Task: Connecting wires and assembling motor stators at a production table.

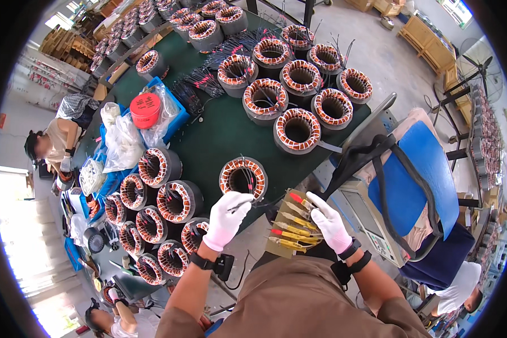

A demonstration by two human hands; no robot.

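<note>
A stator point(263, 172), a grey ring core with copper-orange windings laced in white, stands at the table's near edge. My left hand point(228, 219), white-gloved, is at its near side with fingers closed on thin dark lead wires. To the right, a tan board point(283, 248) carries a row of clips with yellow handles point(290, 230), some with red ends. My gloved right hand point(329, 224) is at the board's far right side, its thumb and fingers closed about the top clip point(299, 207). The fingertips partly hide that clip.
Several stators point(297, 130) stand at the far right of the green table point(225, 132); others point(177, 201) lie stacked on the left. Blue bins point(177, 121) hold plastic bags and a red round container point(145, 111). A boxed instrument point(372, 217) stands right. Co-workers point(53, 141) are at the left.
</note>
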